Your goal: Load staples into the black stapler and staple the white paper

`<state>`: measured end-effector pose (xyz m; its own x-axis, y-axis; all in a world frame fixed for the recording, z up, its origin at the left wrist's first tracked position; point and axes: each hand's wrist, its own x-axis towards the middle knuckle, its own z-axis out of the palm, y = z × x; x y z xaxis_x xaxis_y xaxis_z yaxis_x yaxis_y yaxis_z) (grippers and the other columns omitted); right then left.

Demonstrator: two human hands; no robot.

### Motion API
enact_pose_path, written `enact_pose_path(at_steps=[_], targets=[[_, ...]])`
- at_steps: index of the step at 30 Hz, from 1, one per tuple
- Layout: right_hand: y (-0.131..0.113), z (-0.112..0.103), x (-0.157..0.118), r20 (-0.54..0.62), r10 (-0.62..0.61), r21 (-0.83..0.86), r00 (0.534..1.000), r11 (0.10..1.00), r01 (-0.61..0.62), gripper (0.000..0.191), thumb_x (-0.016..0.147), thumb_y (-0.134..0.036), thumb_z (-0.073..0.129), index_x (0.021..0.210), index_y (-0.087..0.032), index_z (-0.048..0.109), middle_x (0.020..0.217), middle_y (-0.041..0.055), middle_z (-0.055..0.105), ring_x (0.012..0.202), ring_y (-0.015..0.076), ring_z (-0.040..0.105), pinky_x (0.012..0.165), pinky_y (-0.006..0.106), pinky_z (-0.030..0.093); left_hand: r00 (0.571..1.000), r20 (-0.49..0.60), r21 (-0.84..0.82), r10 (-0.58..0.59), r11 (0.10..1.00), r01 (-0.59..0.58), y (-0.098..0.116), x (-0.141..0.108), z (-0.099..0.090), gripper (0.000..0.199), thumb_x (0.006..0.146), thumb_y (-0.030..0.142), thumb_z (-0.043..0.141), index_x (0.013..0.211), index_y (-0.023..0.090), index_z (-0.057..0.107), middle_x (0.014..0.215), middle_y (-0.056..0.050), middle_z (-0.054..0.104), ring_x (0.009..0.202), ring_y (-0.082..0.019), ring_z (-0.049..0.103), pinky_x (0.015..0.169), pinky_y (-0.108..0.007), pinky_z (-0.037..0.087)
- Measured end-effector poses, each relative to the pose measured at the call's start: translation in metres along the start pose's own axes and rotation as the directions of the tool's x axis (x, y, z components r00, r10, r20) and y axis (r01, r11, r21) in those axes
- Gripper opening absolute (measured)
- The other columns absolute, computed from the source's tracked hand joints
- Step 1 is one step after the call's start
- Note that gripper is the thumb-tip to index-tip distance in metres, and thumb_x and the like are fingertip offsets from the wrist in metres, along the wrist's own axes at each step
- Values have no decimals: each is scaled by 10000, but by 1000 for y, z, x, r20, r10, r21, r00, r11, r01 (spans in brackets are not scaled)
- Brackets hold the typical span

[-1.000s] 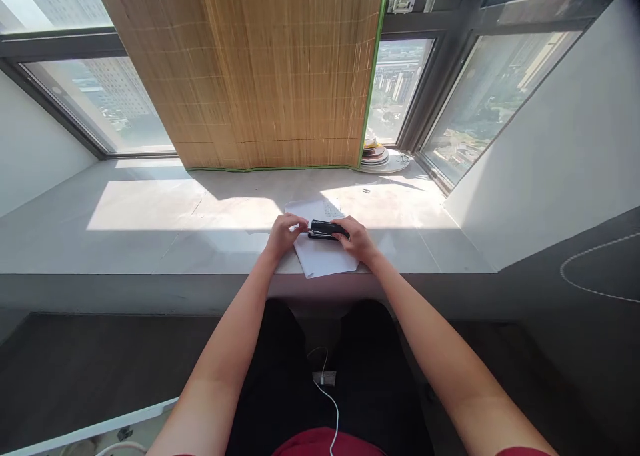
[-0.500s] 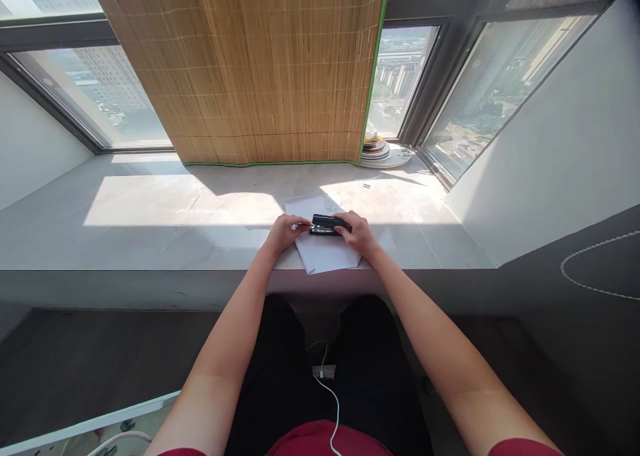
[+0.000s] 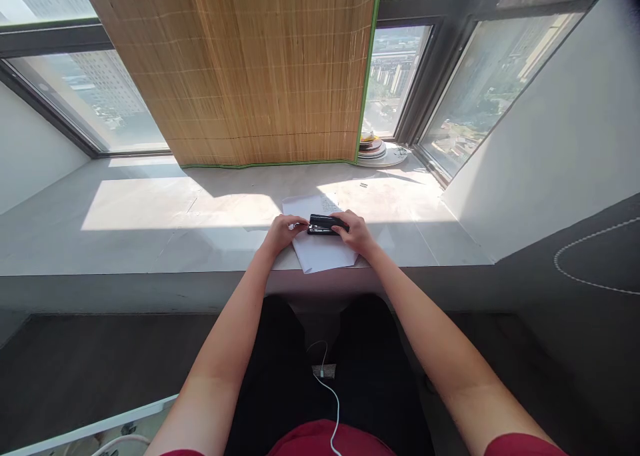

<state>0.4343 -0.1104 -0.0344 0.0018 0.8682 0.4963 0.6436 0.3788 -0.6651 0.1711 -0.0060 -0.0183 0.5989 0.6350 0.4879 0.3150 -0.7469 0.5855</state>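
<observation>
A black stapler (image 3: pixel 323 223) lies sideways above white sheets of paper (image 3: pixel 325 253) on the pale window sill. My right hand (image 3: pixel 354 231) is closed around its right end, with fingers on top and thumb at the near side. At the stapler's left end, my left hand (image 3: pixel 283 233) pinches something small and thin that I cannot make out. The stapler's top arm sits slightly apart from its base at the left. Writing or print shows on the far part of the paper.
Two small staple-like strips (image 3: pixel 363 185) lie on the sill (image 3: pixel 225 249) beyond my right hand. Stacked plates (image 3: pixel 373 151) stand in the back right corner. A bamboo blind (image 3: pixel 250 76) hangs down to the sill's back. The sill's front edge is just before the paper.
The stapler's top arm looks a little closer to its base at the left end. Both hands keep their hold, and the whole view has shifted slightly.
</observation>
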Motion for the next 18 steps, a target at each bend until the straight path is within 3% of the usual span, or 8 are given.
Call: enact_pose_path(at_steps=[6, 12, 16, 18], targets=[[0, -1, 2, -21, 31, 42, 999, 999, -30, 319, 934, -253, 706, 1235, -248, 810, 1047, 95, 763, 956, 290, 675, 931, 476, 582, 1000, 13, -43, 7, 999, -6, -6, -2, 3, 83, 937, 266, 801, 973, 270, 875, 1041, -39, 878, 936, -245, 840, 900, -392, 669], [1, -13, 1, -204, 115, 192, 972, 979, -76, 291, 936, -296, 650, 1176, -262, 811, 1101, 71, 777, 1103, 297, 654, 1032, 497, 543, 998, 14, -182, 54, 982, -50, -1, -3, 1, 178, 1007, 276, 703, 1059, 253, 872, 1140, -70, 870, 1079, -256, 838, 1004, -429, 665], [-9, -18, 0, -125, 48, 236, 991, 972, -17, 265, 943, -343, 670, 1148, -257, 815, 1074, 71, 757, 1104, 291, 650, 1037, 492, 538, 997, 69, -217, 14, 976, 1, 5, -5, -1, 132, 933, 244, 788, 1060, 258, 824, 1026, -45, 873, 974, -238, 836, 922, -396, 659], [-15, -17, 0, -38, -10, 270, 999, 963, 20, 271, 953, -391, 691, 1151, -255, 815, 1072, 76, 754, 1088, 292, 656, 1019, 490, 544, 994, 103, -229, -45, 971, 68, 7, -5, -1, 269, 849, 232, 867, 1094, 260, 758, 1003, -22, 865, 944, -232, 827, 871, -373, 648]])
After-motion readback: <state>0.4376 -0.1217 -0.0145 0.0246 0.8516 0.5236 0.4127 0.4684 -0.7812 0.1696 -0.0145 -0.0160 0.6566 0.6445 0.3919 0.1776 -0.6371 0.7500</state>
